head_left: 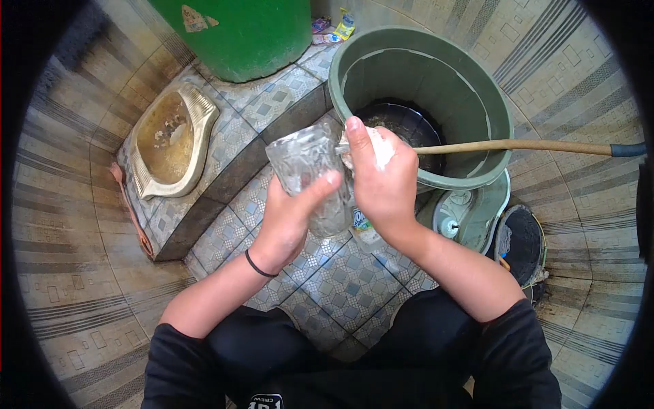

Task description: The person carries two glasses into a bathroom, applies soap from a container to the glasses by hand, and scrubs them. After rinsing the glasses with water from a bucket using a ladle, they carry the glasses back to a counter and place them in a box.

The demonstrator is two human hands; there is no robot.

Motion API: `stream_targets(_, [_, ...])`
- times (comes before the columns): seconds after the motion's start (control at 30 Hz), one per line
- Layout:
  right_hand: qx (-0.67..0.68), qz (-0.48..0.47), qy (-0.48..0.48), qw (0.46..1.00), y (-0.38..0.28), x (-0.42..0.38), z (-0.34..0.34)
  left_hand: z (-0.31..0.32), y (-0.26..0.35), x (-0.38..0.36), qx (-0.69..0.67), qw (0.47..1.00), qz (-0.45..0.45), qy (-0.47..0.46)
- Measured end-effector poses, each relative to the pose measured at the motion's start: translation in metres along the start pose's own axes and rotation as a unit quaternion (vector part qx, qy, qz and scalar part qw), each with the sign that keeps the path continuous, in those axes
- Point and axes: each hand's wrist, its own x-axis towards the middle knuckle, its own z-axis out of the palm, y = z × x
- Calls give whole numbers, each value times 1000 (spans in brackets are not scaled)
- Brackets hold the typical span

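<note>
My left hand [289,215] is wrapped around a clear patterned drinking glass [303,160], its thumb across the side. The glass is tilted, its wide end up and to the left. Close beside it on the right, my right hand [383,177] grips a crumpled white sponge-like wad [387,148] with the thumb pointing up. The wad sits right at the glass's edge, and part of it is hidden by the fingers. Below the hands, a clear packet with a blue and green label [364,228] lies on the tiled floor.
A large green-grey tub [501,136] stands ahead right, with a hose [524,145] reaching over it. Beneath are a pale green basin [480,225] and a black bucket [523,242]. At left, a squat toilet [197,153] sits on a raised tiled step below a green barrel [252,41].
</note>
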Motion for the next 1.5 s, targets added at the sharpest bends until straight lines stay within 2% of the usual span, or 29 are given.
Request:
stream_targets(0.07, [40, -87, 24, 995, -2, -9, 7, -2, 6, 6, -102, 993, -51, 23])
stream_targets(0.1, [-6, -124, 12, 992, 3, -18, 8, 2, 6, 10, -154, 986, -28, 63])
stream_targets(0.13, [-5, -124, 12, 992, 8, -27, 9, -2, 10, 14, -153, 986, -28, 64])
stream_targets(0.23, [-66, -258, -45, 963, 26, -52, 20, -15, 19, 19, -205, 972, -66, 94])
stream_targets(0.33, [-24, -197, -72, 978, 20, -52, 21, -17, 15, 14, -243, 963, -71, 87])
stream_targets(0.37, [3, -67, -145, 987, 13, -49, 14, -13, 15, 12, -245, 963, -71, 89])
stream_targets(0.4, [2, -66, -147, 987, 7, -42, 16, -8, 16, 9, -247, 964, -71, 65])
stream_targets(0.47, [85, -204, -70, 973, 0, -27, 23, -7, 15, 6, -249, 965, -70, 41])
stream_targets(0.53, [105, -144, -96, 979, -4, -35, 23, -11, 8, 6, -217, 973, -70, 17])
stream_targets(0.6, [233, 48, -121, 964, 0, -43, 27, -17, 0, 6, -191, 980, -49, 38])
stream_targets(0.67, [303, 105, -155, 934, 13, -37, 26, -14, 0, -1, 1, 994, 97, 44])
stream_targets(0.7, [370, 161, -188, 895, 14, -34, 25, -13, -5, -1, 30, 990, 125, 57])
stream_targets(0.73, [369, 161, -189, 896, 14, -35, 24, -16, -14, 0, 29, 990, 125, 58])
stream_targets(0.77, [430, 207, -188, 858, 11, -35, 23, -20, -25, 3, 165, 949, 262, 55])
stream_targets(0.8, [488, 251, -186, 815, 9, -34, 22, -25, -35, 7, 295, 871, 390, 50])
stream_targets(0.83, [487, 282, -243, 790, 11, -30, 17, -32, -38, 14, 304, 871, 387, 4])
stream_targets(0.87, [488, 282, -244, 789, 9, -30, 15, -36, -39, 17, 305, 870, 388, 4])
stream_targets(0.93, [478, 377, -265, 748, 3, -31, 11, -37, -33, 22, 267, 849, 453, -44])
stream_targets(0.97, [459, 371, -264, 763, 22, -33, 16, -45, -34, 27, 300, 805, 506, -77])
stream_targets(1.0, [460, 371, -263, 763, 28, -34, 16, -45, -34, 27, 300, 805, 506, -78])
stream_targets(1.07, [358, 286, -256, 852, 36, -36, 14, -46, -36, 22, 298, 852, 423, -81])
stream_targets(1.1, [244, 287, -305, 875, 39, -33, 3, -45, -40, 5, 348, 872, 343, -32])
stream_targets(1.13, [244, 288, -306, 874, 38, -31, 2, -45, -41, 6, 349, 872, 342, -31])
stream_targets(1.2, [148, 311, -258, 903, 36, -27, 0, -42, -39, 12, 237, 936, 262, -21])
stream_targets(1.23, [137, 272, -290, 907, 28, -19, -7, -45, -34, 12, 319, 898, 301, -29])
stream_targets(1.27, [137, 270, -291, 907, 29, -8, -12, -48, -33, 17, 319, 898, 302, -28])
stream_targets(1.33, [-27, 209, -364, 907, 32, 10, -21, -54, -35, 29, 268, 866, 421, -24])
stream_targets(1.43, [102, 133, -239, 956, 11, 11, -34, -67, -39, 27, 351, 861, 367, -23])
stream_targets(1.5, [126, 4, -173, 977, -16, 8, -36, -67, -37, 30, 393, 853, 342, 19])
